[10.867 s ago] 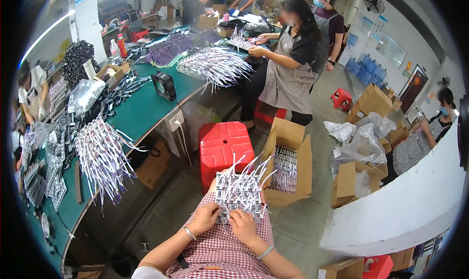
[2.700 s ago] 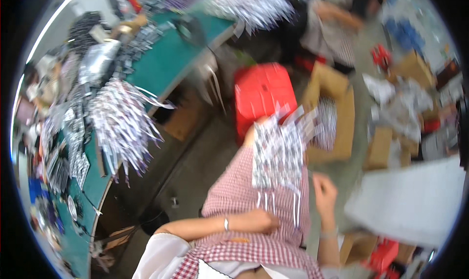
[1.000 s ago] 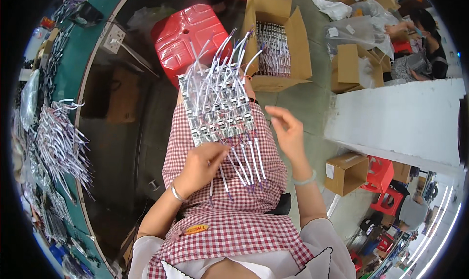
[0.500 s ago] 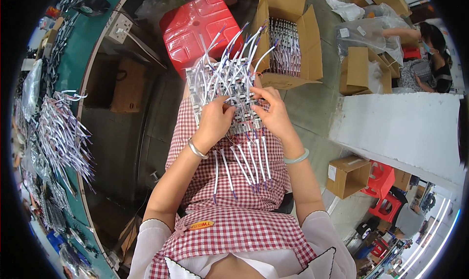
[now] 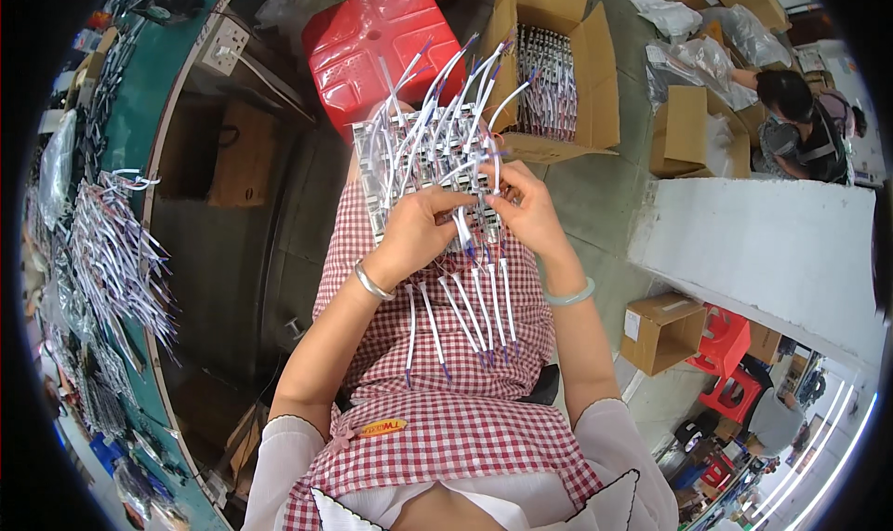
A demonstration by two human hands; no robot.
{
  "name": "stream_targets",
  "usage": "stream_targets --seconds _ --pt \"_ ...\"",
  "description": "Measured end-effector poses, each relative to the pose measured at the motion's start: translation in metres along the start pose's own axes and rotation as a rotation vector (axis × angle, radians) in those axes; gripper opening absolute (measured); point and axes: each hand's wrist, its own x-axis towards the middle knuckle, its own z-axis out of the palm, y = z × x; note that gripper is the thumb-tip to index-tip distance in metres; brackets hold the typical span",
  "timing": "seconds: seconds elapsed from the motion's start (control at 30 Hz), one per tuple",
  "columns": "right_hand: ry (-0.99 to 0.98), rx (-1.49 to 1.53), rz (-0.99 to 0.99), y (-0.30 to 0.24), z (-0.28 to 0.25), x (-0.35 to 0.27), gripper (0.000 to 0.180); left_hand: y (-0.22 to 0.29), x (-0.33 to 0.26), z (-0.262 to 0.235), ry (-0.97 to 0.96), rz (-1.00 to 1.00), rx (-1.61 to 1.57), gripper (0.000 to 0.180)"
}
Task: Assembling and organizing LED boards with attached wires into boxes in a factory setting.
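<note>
A panel of small white and silver circuit strips (image 5: 369,173) lies across my lap, with short white wires, purple at the tips, sticking up at its far side. Several more white wires (image 5: 461,310) hang over its near edge onto the checked apron. My left hand (image 5: 420,229) is closed over the panel's right half, finger and thumb pinching at a white wire (image 5: 462,231) that bends down beneath them. Close beside it, my right hand (image 5: 528,213) is closed too, fingertips almost meeting the left ones; what they grip is too small and hidden to make out.
Beyond my knees stands a red plastic stool (image 5: 377,47). Right of it, an open carton (image 5: 595,85) holds more wired strips. On the left, a green bench (image 5: 149,112) carries a heap of white wires (image 5: 121,261). A low white wall (image 5: 753,238) and a person (image 5: 791,103) are at right.
My left hand has shifted right and its fingertips now come near the right hand's. A white wire shows bent under them. The right fingers have drawn together. The person at right has leaned over.
</note>
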Motion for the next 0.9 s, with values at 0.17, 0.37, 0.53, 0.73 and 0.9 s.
stream_targets --seconds 0.17,0.37,0.53,0.73,0.9 --pt "-0.069 -0.083 -0.224 0.007 -0.010 -0.016 0.032 0.010 -0.027 0.010 0.039 0.268 0.249 0.019" --pt "0.017 -0.236 -0.318 -0.002 -0.004 -0.059 0.029 0.016 -0.060 0.022 -0.039 0.523 0.562 0.032" --pt "-0.005 -0.403 -0.390 0.007 0.001 -0.084 0.031 0.011 -0.068 0.022 -0.146 0.489 0.637 0.036" --pt "0.082 -0.534 -0.446 0.005 -0.007 -0.081 0.029 0.016 -0.071 0.022 -0.302 0.485 0.669 0.048" --pt "0.056 -0.508 -0.392 -0.012 -0.003 -0.051 0.021 0.011 -0.070 0.020 -0.302 0.509 0.675 0.048"
